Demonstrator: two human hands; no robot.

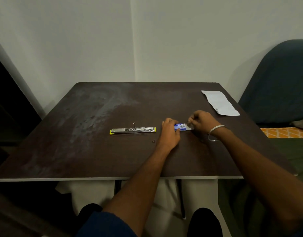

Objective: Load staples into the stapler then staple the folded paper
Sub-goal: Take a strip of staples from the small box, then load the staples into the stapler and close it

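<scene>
A stapler [132, 130] with yellow-green ends lies opened out flat in the middle of the dark table [79, 134]. To its right, my left hand [169, 132] grips a small blue staple box [180, 126] against the tabletop. My right hand [201, 122], a metal bangle on its wrist, pinches at the box's right end; what its fingers hold is too small to tell. The folded white paper [219, 102] rests at the table's far right corner, apart from both hands. A tiny loose bit of staples [153, 141] lies below the stapler's right end.
A dark blue chair [280, 82] stands right of the table, with an orange patterned cloth [284, 132] beside it. A white wall rises behind the table. My knees show under the near table edge [113, 178].
</scene>
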